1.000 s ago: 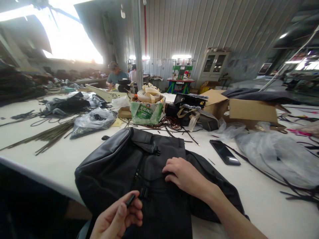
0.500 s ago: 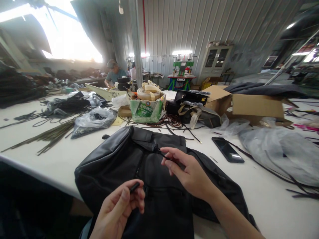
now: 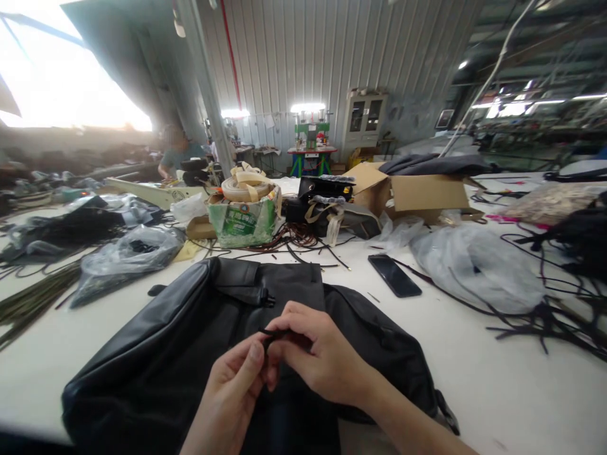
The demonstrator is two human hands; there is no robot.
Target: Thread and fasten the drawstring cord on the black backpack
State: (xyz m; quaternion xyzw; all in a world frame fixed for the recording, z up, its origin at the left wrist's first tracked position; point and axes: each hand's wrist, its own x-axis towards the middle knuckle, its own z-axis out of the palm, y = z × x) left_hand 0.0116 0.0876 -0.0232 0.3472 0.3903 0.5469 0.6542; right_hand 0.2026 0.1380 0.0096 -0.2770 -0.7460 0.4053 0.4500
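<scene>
A black leather-like backpack (image 3: 156, 354) lies flat on the white table (image 3: 497, 392) in front of me. Both my hands meet above its middle. My left hand (image 3: 232, 392) pinches a small black plastic piece between thumb and forefinger. My right hand (image 3: 317, 357) pinches a thin black cord (image 3: 277, 332) that comes from the bag, its tip touching the piece in my left hand. A small black buckle (image 3: 268, 299) sits on the bag's flap just beyond my fingers.
A black phone (image 3: 394, 275) lies to the right of the bag. Clear plastic bags (image 3: 474, 268), a cardboard box (image 3: 417, 193), a green carton of tape rolls (image 3: 244, 215), loose black cords (image 3: 545, 316) and bagged parts (image 3: 126, 253) crowd the table. A person (image 3: 177, 151) works at the far left.
My right hand lifted off the bag, took up the cord and brought it to my left hand, which rose to meet it. The view has swung to the right.
</scene>
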